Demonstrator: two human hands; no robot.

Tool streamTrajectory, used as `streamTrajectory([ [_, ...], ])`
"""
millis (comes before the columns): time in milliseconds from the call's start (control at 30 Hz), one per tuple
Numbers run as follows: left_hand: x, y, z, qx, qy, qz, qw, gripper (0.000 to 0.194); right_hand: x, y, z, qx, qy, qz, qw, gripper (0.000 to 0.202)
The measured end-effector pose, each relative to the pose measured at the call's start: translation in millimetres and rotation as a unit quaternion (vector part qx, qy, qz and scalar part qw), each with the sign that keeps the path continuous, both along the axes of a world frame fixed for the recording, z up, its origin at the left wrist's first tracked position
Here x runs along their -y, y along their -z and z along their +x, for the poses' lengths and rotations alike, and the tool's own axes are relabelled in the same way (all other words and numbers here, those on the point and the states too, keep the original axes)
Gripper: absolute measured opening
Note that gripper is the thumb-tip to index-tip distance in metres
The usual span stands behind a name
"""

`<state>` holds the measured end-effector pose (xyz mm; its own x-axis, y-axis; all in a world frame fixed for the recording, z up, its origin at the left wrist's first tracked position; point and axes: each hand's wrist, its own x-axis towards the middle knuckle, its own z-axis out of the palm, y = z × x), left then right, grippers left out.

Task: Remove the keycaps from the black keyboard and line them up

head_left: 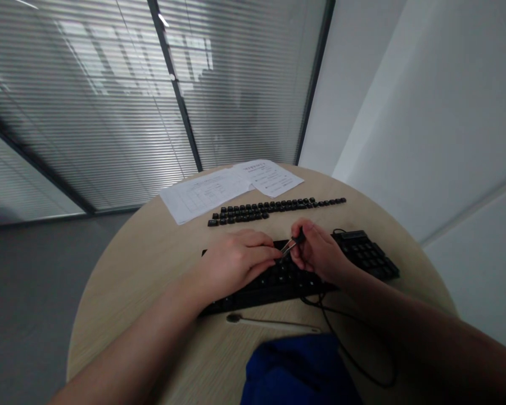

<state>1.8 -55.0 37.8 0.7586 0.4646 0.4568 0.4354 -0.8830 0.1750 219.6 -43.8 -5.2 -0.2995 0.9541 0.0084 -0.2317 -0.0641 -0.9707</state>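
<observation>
Keycaps [253, 207] lie in rows toward the table [130, 270]'s far edge; the keyboard [270, 292], nearer the front edge, seems only partly stripped. The right hand [320, 252] grips a metal-tipped tool [294, 242]; whether the half-curled left hand [235, 259] holds anything is unclear.

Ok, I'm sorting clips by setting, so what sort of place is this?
Probably a small office or meeting room: slatted blinds cover tall panels, and a round wood-look table holds printed papers and a computer keyboard.
</observation>
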Motion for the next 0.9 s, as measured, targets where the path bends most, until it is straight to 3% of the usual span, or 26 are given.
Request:
streamTrajectory([
  [300,0.4,0.7,2.4,-0.029,0.001,-0.048,0.998,0.014,-1.9,6.6,0.4,0.019,-0.039,0.012,0.999,0.048],
  [900,-0.5,-2.4,0.9,0.014,0.011,-0.094,0.995,0.012,-8.4,5.9,8.0,0.078,-0.011,0.040,0.996,0.045],
])
